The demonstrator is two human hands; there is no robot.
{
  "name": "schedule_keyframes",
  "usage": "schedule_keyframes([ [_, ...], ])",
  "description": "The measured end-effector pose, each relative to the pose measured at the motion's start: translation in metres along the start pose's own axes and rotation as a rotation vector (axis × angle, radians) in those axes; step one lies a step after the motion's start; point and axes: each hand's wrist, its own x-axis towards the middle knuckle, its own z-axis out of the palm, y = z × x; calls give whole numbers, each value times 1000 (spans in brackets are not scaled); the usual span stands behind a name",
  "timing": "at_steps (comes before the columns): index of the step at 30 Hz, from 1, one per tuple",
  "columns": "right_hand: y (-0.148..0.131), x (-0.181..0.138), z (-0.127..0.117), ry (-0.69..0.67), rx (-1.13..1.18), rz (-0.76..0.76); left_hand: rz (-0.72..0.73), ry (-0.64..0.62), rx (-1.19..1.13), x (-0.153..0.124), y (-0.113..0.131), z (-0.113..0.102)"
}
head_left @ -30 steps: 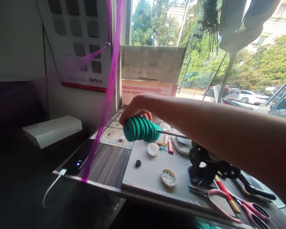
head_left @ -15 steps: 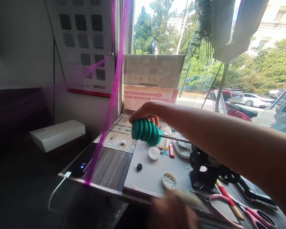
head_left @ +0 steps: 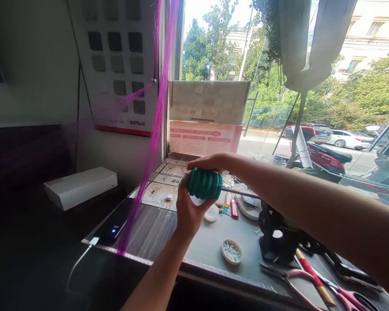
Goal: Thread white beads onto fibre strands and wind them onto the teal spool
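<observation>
A stack of teal ribbed discs (head_left: 205,183) sits on a thin metal rod (head_left: 243,193) that runs to a black machine (head_left: 278,233). My right hand (head_left: 207,163) reaches across from the right and curls over the top of the stack. My left hand (head_left: 187,209) comes up from below and cups the stack's left end and underside. Both hands are closed round the stack above the grey mat (head_left: 207,242).
On the mat lie a white round lid (head_left: 211,213) and a small bowl of white beads (head_left: 231,252). Pink-handled pliers (head_left: 291,278) and scissors (head_left: 350,298) lie at the right. Purple threads (head_left: 152,129) hang at the left, above a black phone (head_left: 115,224). A white box (head_left: 81,186) sits further left.
My left hand has come up from below the table edge and taken hold of the teal stack. The stack and my right hand have shifted slightly right in view.
</observation>
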Motion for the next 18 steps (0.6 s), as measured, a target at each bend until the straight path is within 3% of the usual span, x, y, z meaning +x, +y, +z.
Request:
schedule_keyframes([
  [5, 15, -15, 4, 96, 66, -90, -82, -210, -140, 7, -8, -6],
  [9, 28, -36, 4, 90, -103, -246, -130, -350, -149, -20, -3, 8],
  [12, 51, -65, -2, 256, -147, -367, -68, -563, -148, -42, 13, 26],
  [16, 106, -126, -1, 564, -98, -276, -145, -422, -234, -54, 29, 49],
  [18, 141, -160, 11, 649, -40, -198, -187, -426, -316, -51, 32, 59],
])
